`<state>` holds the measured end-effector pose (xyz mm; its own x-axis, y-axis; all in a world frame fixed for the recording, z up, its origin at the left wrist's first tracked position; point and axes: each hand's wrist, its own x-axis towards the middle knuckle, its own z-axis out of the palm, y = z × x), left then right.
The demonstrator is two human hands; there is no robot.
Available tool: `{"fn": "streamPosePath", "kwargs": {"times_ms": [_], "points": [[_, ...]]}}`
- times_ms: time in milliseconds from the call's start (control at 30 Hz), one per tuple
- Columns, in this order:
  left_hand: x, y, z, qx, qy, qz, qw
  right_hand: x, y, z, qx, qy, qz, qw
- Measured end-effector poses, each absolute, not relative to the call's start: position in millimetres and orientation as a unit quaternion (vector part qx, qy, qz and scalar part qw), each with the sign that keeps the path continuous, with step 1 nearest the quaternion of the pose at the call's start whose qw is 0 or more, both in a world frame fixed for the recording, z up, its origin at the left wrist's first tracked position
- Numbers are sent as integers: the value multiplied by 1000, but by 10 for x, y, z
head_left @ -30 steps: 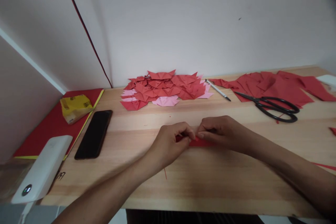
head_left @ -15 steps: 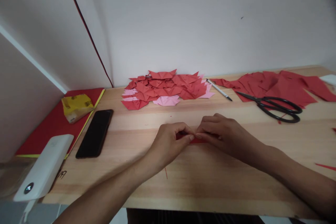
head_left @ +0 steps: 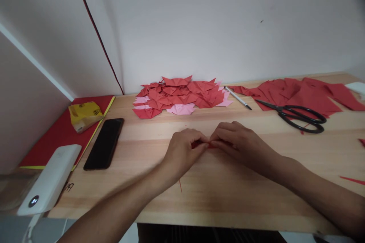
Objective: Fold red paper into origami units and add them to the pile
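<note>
Between my two hands, low over the wooden table [head_left: 159,205], is a small piece of red paper [head_left: 211,145]. My left hand [head_left: 186,150] pinches it from the left with thumb and fingers. From the right, my right hand [head_left: 235,138] pinches it too, and the fingertips of both hands almost meet. Most of the paper is hidden under my fingers, so its folded shape cannot be made out. Beyond my hands, against the wall, lies a pile of folded red and pink paper pieces [head_left: 176,97] with pointed corners.
Black-handled scissors [head_left: 302,115] lie at right before a heap of red paper sheets [head_left: 302,93]. A pen [head_left: 238,97] rests beside the folded pile. To the left are a black phone [head_left: 105,143], a white power bank [head_left: 51,178] and a yellow packet [head_left: 85,115] on a red folder [head_left: 42,142].
Both hands have moved slightly, and less of the red paper shows between them now. They keep their pinch on it. The whole view has shifted a little.
</note>
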<state>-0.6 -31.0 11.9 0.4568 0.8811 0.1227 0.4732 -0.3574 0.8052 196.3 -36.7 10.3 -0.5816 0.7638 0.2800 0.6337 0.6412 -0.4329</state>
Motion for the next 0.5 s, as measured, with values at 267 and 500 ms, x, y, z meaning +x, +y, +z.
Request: {"fn": "streamPosePath", "kwargs": {"times_ms": [267,500], "points": [[10,-201,-34,876,348,326,-71,1926,-285,71,-375,-887,-66,262],[14,-152,-176,920,332,185,-92,1875,-256,-83,-374,-905,-55,196]]}}
